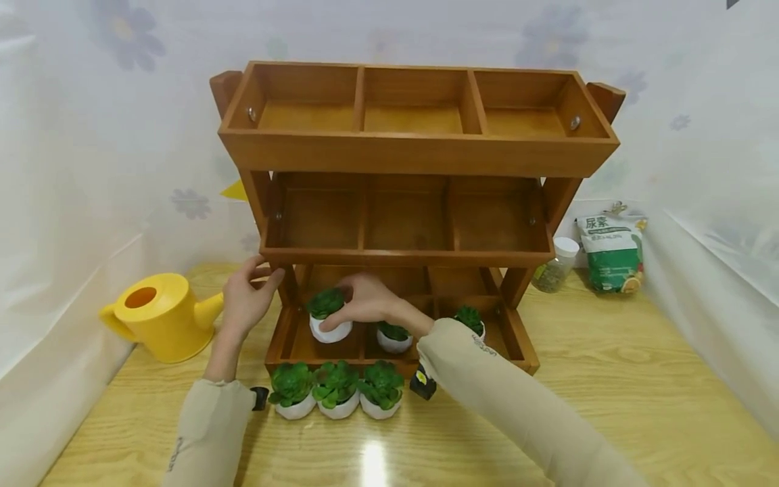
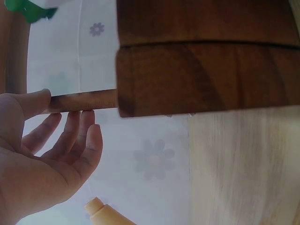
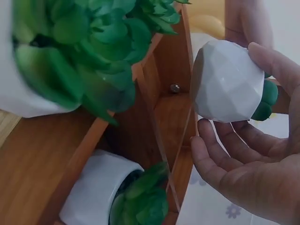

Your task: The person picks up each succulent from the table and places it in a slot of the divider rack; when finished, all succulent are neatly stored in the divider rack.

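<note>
In the head view, my right hand (image 1: 368,301) grips a small potted succulent (image 1: 331,328) over the left compartment of the wooden plant stand's (image 1: 420,157) bottom tier. Its faceted white pot (image 3: 229,82) sits between thumb and fingers in the right wrist view. My left hand (image 1: 246,294) holds the stand's left post (image 2: 84,99), thumb on one side and fingers on the other. Another succulent (image 1: 394,338) stands in the bottom middle compartment, and one more (image 1: 470,321) in the bottom right, partly behind my right sleeve.
Three potted succulents (image 1: 339,392) line up in front of the stand, beside a small black item (image 1: 422,383). A yellow watering can (image 1: 164,318) is at the left. Behind on the right are a white-lidded jar (image 1: 554,265) and a green-and-white bag (image 1: 613,253).
</note>
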